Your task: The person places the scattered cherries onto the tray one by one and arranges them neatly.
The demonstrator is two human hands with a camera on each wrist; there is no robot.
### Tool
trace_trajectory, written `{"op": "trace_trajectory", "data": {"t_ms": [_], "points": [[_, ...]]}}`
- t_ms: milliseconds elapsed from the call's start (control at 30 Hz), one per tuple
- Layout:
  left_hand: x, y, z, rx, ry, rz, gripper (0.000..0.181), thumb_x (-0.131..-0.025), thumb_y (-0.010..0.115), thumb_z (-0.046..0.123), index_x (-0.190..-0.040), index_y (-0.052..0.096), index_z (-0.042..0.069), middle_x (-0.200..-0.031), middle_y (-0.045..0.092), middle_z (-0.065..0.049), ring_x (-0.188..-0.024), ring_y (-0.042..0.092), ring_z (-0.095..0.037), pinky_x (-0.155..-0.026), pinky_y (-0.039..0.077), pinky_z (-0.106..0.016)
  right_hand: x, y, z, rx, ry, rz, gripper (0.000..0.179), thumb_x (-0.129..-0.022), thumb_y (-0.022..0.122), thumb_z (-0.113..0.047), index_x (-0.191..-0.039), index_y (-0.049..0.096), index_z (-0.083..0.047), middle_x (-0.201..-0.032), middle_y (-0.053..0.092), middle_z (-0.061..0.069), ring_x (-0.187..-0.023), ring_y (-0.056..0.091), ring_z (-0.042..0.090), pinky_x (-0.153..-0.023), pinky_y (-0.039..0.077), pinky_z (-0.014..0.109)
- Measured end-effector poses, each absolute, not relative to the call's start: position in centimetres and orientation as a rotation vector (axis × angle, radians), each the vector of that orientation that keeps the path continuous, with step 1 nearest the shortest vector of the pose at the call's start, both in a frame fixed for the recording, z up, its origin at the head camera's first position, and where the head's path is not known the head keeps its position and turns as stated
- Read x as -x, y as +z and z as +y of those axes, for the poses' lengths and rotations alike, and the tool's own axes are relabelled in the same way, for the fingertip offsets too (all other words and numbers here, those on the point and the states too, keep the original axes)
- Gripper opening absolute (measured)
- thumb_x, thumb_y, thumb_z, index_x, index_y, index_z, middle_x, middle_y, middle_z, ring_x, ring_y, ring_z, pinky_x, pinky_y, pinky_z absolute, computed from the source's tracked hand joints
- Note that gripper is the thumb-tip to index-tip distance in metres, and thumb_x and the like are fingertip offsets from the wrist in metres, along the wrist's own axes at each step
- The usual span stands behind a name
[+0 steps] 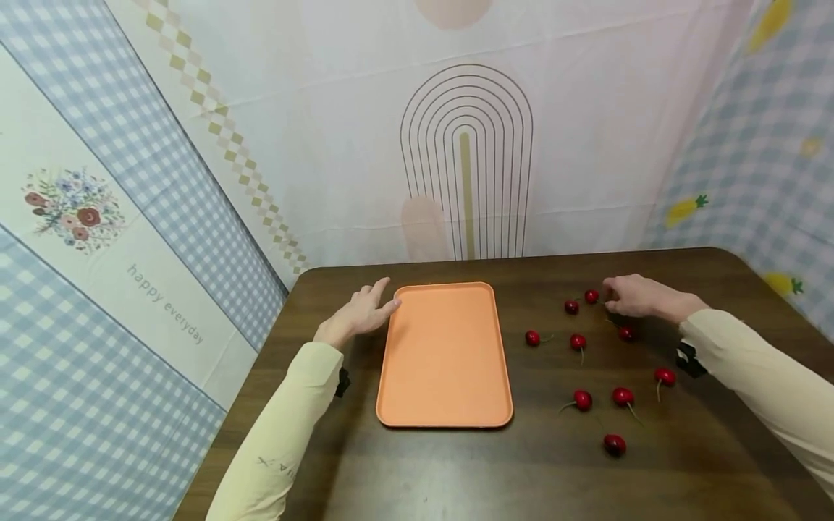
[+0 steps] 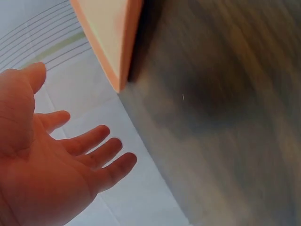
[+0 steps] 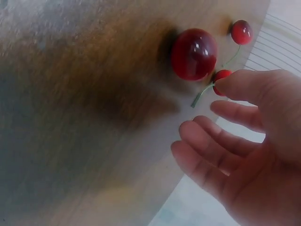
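Note:
My left hand point(image 1: 358, 315) hovers with fingers spread by the upper left corner of an orange tray point(image 1: 446, 354); the left wrist view shows its bare palm point(image 2: 51, 174). At the right, my right hand point(image 1: 641, 295) hangs over the table among red cherries with green stems. One cherry point(image 1: 591, 297) lies just left of its fingertips, and another cherry point(image 1: 625, 333) below it. In the right wrist view the fingers are loosely bent with nothing between them; a large cherry point(image 3: 194, 54) shows near, and the thumb partly covers a smaller cherry point(image 3: 223, 75).
Several more cherries lie scattered right of the tray, among them a cherry point(image 1: 533, 338) nearest its edge and a cherry point(image 1: 614, 444) towards the front. The dark wooden table point(image 1: 417, 470) ends at a patterned cloth point(image 1: 339, 159) behind.

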State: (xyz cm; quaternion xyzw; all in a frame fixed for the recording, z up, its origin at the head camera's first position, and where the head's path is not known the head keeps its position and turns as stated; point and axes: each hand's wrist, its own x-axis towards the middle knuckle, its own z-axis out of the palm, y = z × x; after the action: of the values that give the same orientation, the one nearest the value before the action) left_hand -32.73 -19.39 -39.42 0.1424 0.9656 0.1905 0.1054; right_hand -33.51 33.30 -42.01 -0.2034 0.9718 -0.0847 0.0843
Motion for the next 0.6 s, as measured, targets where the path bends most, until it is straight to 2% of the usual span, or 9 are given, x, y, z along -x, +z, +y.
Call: {"op": "trace_trajectory", "data": {"t_ms": [100, 167, 333, 467, 600], "points": [[32.2, -39.6, -19.2, -0.437, 0.621, 2.824, 0.073, -0.103, 0.040, 0.049, -0.158, 0.011, 0.013, -0.156, 0.025, -0.027, -0.143, 0.030, -0.044, -0.112, 0.030, -0.058, 33.6, -42.1, 33.1, 0.603, -0.219, 2.892, 0.018, -0.088, 0.063, -0.010, -0.100, 0.060, 0.003, -0.089, 0.065, 0.013, -0.077, 0.061, 0.024, -0.067, 0.050, 0.044], [31.9, -39.7, -19.1, -0.456, 0.653, 2.808, 0.073, -0.103, 0.042, 0.047, -0.158, 0.011, 0.011, -0.151, 0.034, -0.028, -0.139, 0.038, -0.041, -0.110, 0.035, -0.056, 33.6, -42.2, 33.1, 0.598, -0.203, 2.885, 0.018, -0.088, 0.063, -0.011, -0.100, 0.060, 0.003, -0.090, 0.065, 0.013, -0.079, 0.062, 0.026, -0.068, 0.050, 0.045], [31.1, -40.3, -18.8, -0.475, 0.716, 2.784, 0.072, -0.103, 0.044, 0.043, -0.156, 0.016, 0.004, -0.125, 0.057, -0.022, -0.121, 0.052, -0.034, -0.100, 0.044, -0.050, 33.6, -42.5, 33.4, 0.573, -0.193, 2.885, 0.023, -0.088, 0.062, -0.011, -0.104, 0.059, 0.006, -0.091, 0.065, 0.016, -0.080, 0.062, 0.026, -0.069, 0.050, 0.046], [30.5, -40.7, -18.6, -0.442, 0.759, 2.775, 0.072, -0.102, 0.046, 0.044, -0.156, 0.020, 0.003, -0.119, 0.060, -0.019, -0.116, 0.056, -0.032, -0.100, 0.044, -0.048, 33.9, -42.6, 33.5, 0.575, -0.203, 2.889, 0.017, -0.087, 0.062, -0.010, -0.098, 0.059, 0.003, -0.086, 0.062, 0.013, -0.074, 0.057, 0.023, -0.065, 0.048, 0.042], [29.9, -41.1, -18.6, -0.421, 0.803, 2.755, 0.071, -0.102, 0.047, 0.042, -0.155, 0.022, 0.003, -0.122, 0.062, -0.021, -0.120, 0.057, -0.033, -0.104, 0.043, -0.049, 34.1, -42.8, 33.5, 0.573, -0.207, 2.863, 0.010, -0.088, 0.061, -0.010, -0.092, 0.058, -0.001, -0.082, 0.060, 0.009, -0.071, 0.054, 0.020, -0.062, 0.045, 0.038]]}}
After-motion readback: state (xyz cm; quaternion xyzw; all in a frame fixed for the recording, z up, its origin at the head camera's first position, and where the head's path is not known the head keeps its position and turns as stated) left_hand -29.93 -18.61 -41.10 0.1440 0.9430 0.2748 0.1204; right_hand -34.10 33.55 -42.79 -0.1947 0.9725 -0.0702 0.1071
